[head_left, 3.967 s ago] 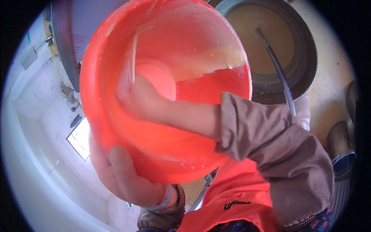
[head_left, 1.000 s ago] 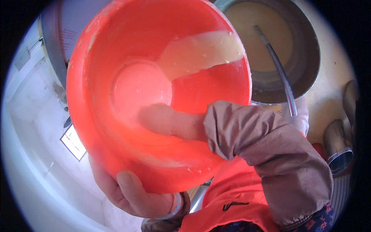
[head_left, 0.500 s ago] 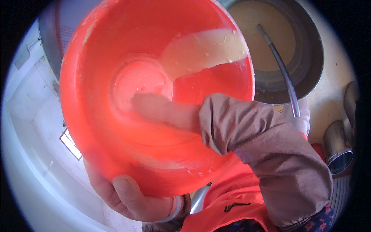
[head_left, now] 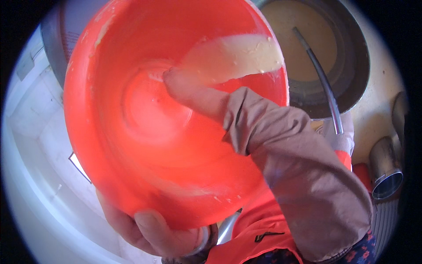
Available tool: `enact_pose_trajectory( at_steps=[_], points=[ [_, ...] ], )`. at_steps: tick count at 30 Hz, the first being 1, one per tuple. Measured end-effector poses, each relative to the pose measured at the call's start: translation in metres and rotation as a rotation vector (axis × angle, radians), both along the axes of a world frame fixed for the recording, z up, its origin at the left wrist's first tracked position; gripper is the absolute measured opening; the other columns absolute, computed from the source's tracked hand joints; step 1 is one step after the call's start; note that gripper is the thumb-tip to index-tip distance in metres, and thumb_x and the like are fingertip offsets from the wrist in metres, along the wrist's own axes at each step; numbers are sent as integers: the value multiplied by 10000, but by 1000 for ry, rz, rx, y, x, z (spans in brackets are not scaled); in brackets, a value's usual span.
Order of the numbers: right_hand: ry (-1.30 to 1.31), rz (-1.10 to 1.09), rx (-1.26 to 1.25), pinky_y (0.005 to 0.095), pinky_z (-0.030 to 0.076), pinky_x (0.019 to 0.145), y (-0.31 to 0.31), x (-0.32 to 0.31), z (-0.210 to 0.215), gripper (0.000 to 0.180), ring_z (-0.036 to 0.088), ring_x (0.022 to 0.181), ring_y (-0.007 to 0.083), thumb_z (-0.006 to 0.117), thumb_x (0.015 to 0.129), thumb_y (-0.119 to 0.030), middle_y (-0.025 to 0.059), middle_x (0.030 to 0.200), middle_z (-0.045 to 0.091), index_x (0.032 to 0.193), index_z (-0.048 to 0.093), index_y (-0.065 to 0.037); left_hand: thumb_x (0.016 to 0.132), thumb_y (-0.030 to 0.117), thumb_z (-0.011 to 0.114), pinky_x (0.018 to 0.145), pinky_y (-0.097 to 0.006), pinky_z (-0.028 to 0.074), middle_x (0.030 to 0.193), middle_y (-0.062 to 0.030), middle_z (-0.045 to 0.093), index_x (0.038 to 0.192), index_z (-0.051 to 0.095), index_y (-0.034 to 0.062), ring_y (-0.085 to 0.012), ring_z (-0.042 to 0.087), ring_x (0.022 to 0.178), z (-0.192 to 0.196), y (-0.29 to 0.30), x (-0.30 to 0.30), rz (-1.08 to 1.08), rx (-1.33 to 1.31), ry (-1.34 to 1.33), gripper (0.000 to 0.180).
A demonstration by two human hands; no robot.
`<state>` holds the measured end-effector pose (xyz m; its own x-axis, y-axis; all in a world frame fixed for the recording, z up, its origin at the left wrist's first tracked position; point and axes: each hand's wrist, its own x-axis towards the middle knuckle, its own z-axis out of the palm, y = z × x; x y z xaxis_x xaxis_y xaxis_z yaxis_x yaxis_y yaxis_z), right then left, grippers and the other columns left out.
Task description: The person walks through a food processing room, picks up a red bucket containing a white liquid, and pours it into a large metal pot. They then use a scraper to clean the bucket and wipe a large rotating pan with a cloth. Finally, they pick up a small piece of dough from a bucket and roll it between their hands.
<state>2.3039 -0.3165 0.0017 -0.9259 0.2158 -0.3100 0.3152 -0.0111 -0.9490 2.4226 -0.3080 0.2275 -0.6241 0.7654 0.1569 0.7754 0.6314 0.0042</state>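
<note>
A large red plastic basin is tilted in front of me, its inside facing me. My left hand grips its lower left rim, thumb on the near side. My right hand reaches inside, against the wall near the round bottom; its fingers are blurred and partly lost in the batter. Pale, thick batter lies on the basin's right inner wall, reaching up to the rim beside the pot. A brown sleeve covers my right forearm.
Beyond the basin's right rim stands a dark round pot of beige liquid, with a long-handled utensil leaning across its edge. A metal cylinder lies at the right. A large pale curved tub or wall runs along the left.
My right hand has swept upward inside the basin, from the bottom toward the batter on the right wall. The basin has shifted slightly left and down with my left hand.
</note>
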Motion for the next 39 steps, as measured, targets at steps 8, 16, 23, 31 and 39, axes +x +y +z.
enact_pose_trajectory(
  at_steps=[8,16,23,31,39],
  points=[
    [427,-46,549,377,486,737,21,-4,23,144,600,787,244,534,760,-80,39,821,613,838,649,-119,967,385,356,861,-493,494,1297,-277,426,1327,384,52,-412,511,1133,-7,-7,-5,12,62,-18,492],
    [571,189,661,416,472,776,11,-5,-15,114,584,850,253,544,784,-147,43,818,605,833,646,-132,956,444,344,869,-496,490,1296,-285,419,1328,372,29,-414,506,1137,-10,-18,-15,-216,-67,166,557],
    [573,-41,543,451,459,745,30,-43,9,158,596,814,266,510,818,-128,49,835,626,889,652,-124,947,495,334,876,-498,486,1296,-291,413,1328,362,10,-417,502,1141,-10,-22,-22,-325,-96,265,618],
    [543,430,533,407,464,752,-9,3,-12,159,590,861,279,537,788,-118,67,839,629,886,660,-93,936,554,322,884,-501,481,1295,-298,406,1328,350,-13,-420,496,1145,-14,-30,-19,-371,-120,296,690],
    [741,-189,613,420,464,775,-5,-17,9,169,591,905,288,566,758,-127,85,913,653,875,683,-92,936,554,317,887,-509,480,1292,-295,412,1314,371,-16,-412,496,1153,-23,-27,-23,-406,-50,397,686]
  ],
)
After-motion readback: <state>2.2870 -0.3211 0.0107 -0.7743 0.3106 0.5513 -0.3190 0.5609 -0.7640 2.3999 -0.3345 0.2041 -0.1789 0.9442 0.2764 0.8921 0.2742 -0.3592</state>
